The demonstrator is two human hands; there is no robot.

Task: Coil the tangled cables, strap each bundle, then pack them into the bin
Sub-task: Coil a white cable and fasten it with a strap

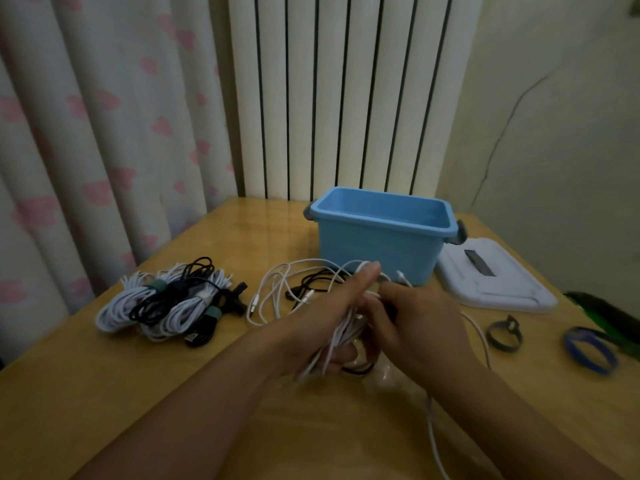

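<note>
I take this for a home, likely a bedroom corner: a curtain (pixel 104 133) printed with pink hearts hangs beside a white column radiator (pixel 346 91), a cracked painted wall (pixel 554 133), and a glossy wooden table (pixel 104 393).

White cable coil (pixel 341 336): held mid-bench. Loose tangle (pixel 298 289) behind it. Strapped bundles (pixel 166 303) left. Blue bin (pixel 374 244): upright, open, rear.

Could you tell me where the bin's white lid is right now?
The white lid lies flat on the table, right of the blue bin.
</note>
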